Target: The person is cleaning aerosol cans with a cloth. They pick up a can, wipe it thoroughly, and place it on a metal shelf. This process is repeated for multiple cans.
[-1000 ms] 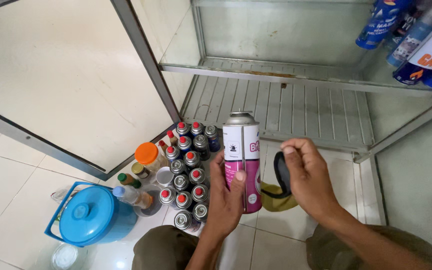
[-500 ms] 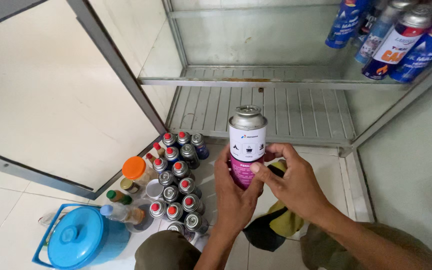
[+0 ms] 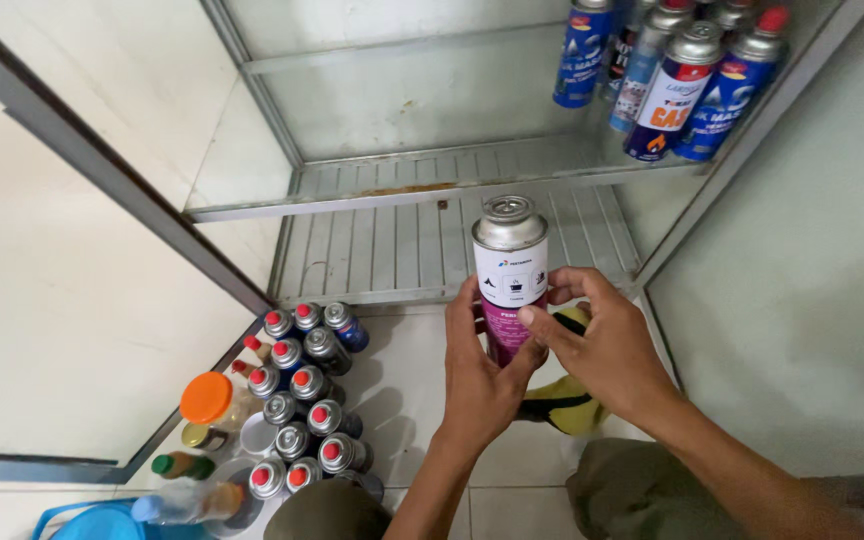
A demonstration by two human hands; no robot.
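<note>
Gripping upright white-and-magenta metal gas canister point(image 3: 509, 285) at mid-body, centre scene before open cabinet: left hand point(image 3: 479, 372) wrapping near side, right hand point(image 3: 602, 345) fingers pinching label. Likely rigid, smooth, slippery; holding by cylinder wall.

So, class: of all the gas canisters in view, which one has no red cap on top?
The pink-and-white canister held upright in both hands; its bare metal valve shows, while the canisters clustered on the floor carry red caps.

canister point(image 3: 509, 275) before cabinet point(image 3: 432, 200), cans point(image 3: 302, 400) left
</note>
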